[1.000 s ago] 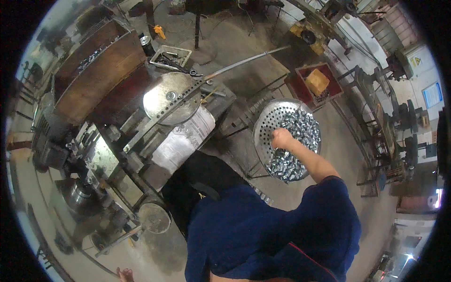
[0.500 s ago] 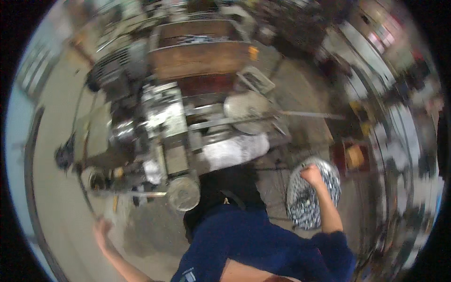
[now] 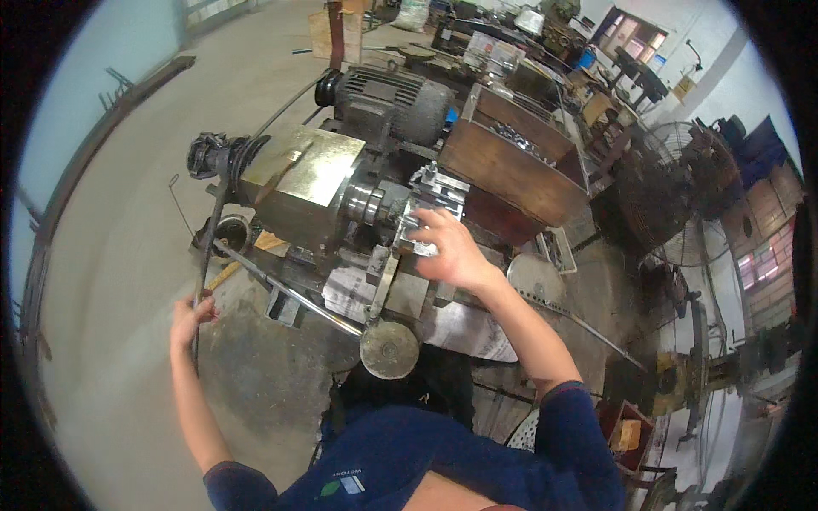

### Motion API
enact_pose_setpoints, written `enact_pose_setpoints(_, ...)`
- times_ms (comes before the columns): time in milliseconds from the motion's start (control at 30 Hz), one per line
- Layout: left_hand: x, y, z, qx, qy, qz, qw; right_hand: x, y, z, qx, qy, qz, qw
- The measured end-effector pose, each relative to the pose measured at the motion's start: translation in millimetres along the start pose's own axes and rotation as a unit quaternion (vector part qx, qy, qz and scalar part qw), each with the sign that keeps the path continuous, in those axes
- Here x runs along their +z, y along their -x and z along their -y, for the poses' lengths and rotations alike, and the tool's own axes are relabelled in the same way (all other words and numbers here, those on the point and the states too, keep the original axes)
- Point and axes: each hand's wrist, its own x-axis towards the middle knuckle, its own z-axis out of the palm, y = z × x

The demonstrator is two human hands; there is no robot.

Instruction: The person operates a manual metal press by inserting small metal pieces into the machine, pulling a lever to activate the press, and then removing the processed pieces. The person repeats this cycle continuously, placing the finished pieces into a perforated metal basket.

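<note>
My left hand [image 3: 194,319] has its fingers wrapped round a long dark lever [image 3: 213,234] at the left of a bench machine. My right hand [image 3: 452,251] reaches over the machine, fingers bent at the metal chuck [image 3: 365,204] and the silver tool slide [image 3: 439,192]. Whatever its fingertips hold is too small to make out. Left of the chuck sits the headstock with a shiny brass-coloured cover [image 3: 328,162]. A round metal handwheel [image 3: 389,349] faces my lap, and a steel bar [image 3: 298,298] runs to it from the left.
Behind the slide stands a wooden box [image 3: 503,170] with metal pieces in it. A ribbed motor [image 3: 388,102] sits farther back. To the right are a large fan [image 3: 673,192], a round plate [image 3: 537,281] and a small red box [image 3: 630,430]. A perforated basin [image 3: 522,433] shows beside my right side.
My right hand has moved from over the basin of metal pieces, up and left to the chuck. My left hand now grips the lever. The view has turned left.
</note>
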Motion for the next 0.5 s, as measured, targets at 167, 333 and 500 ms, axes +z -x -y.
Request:
enact_pose_setpoints(167, -1.7, 0.5, -0.2, -0.010, 0.008, 0.011, 1.000, 43.1, -64.4, -19.1, 0.089, 0.114, 0.204, 0.968)
enact_pose_setpoints(333, -1.8, -1.8, 4.6, -0.010, 0.016, 0.026, 0.999, 61.0, -64.8, -35.5, 0.140, 0.026, 0.146, 0.979)
enact_pose_setpoints(500, -0.1, -1.9, 1.0, -0.027, 0.014, 0.018, 0.999, 57.1, -67.7, -40.6, 0.131, -0.015, 0.158, 0.978)
